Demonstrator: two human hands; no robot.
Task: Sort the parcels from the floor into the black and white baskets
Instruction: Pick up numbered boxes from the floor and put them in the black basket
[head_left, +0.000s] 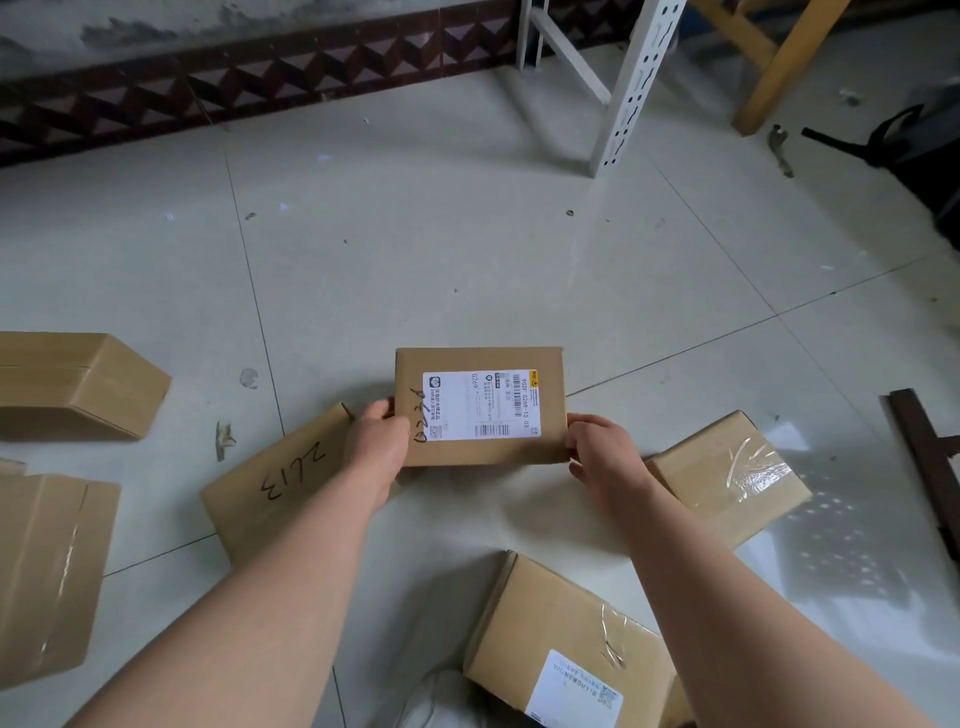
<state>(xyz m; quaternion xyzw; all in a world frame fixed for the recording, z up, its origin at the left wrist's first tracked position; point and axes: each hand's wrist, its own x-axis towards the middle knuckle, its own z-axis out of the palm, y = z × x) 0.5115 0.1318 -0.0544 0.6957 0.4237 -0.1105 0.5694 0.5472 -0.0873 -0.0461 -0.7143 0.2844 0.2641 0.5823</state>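
Observation:
A small cardboard parcel (478, 358) with a white shipping label and handwritten digits is held up over the floor, label facing me. My left hand (376, 447) grips its left edge and my right hand (597, 449) grips its right edge. Other cardboard parcels lie on the tiled floor: one marked "2413" (280, 483) under my left hand, a taped one (727, 478) to the right, a labelled one (566, 639) near my right forearm, and two at the left (78, 384) (47, 571). No basket is in view.
White perforated metal shelf legs (628, 88) stand at the back, with yellow wooden legs (779, 67) beside them. A black bag (914, 140) lies at the far right. A dark wooden strip (924, 457) lies by the right edge. A patterned skirting runs along the wall.

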